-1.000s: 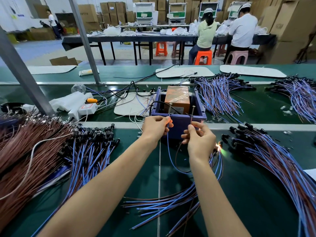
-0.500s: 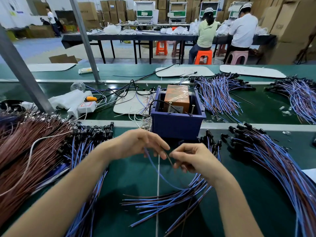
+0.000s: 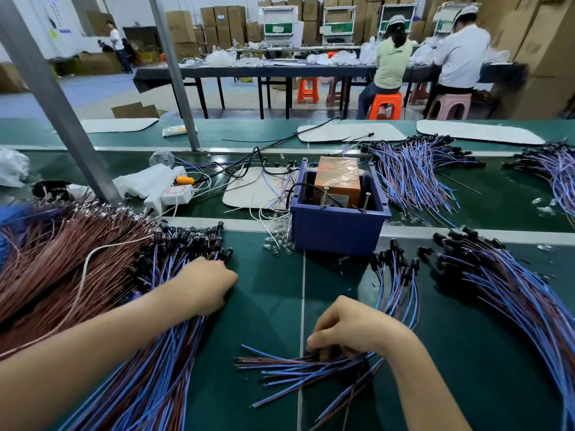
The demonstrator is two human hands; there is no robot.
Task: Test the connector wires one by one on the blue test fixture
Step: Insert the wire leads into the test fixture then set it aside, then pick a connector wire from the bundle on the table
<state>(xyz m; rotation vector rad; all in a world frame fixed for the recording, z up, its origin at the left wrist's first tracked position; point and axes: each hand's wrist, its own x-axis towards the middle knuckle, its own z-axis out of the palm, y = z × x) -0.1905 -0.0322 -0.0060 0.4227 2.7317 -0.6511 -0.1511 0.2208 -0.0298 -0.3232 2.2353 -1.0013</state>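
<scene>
1. Blue test fixture (image 3: 339, 231): stands on the table (image 3: 267, 306) just beyond my hands. Its two pins (image 3: 325, 197) are bare now, where a second ago I held a wire's ends against them
2. Left hand (image 3: 205, 287): gone from the fixture to the left pile (image 3: 161, 353), lying on it just behind the black connectors. Fingers are curled down into the wires; I cannot tell whether they have one yet
3. Right hand (image 3: 357, 332): dropped back from the fixture to the centre bundle (image 3: 298, 368) in front of me. Fingers and thumb are curled shut on the bundle near its stripped ends, gripping it
4. Wire last tested: no longer held up between my hands. It probably lies in the centre bundle, but I cannot pick it out
5. Right pile (image 3: 513, 293): lies apart from both hands, untouched
6. Reading for the task: one test cycle looks closed and the next is opening. My judgement is that the left hand is fetching a fresh wire, and both of its ends must then go to the pins
7. Remaining: large piles on both sides, so the job is far from done
</scene>
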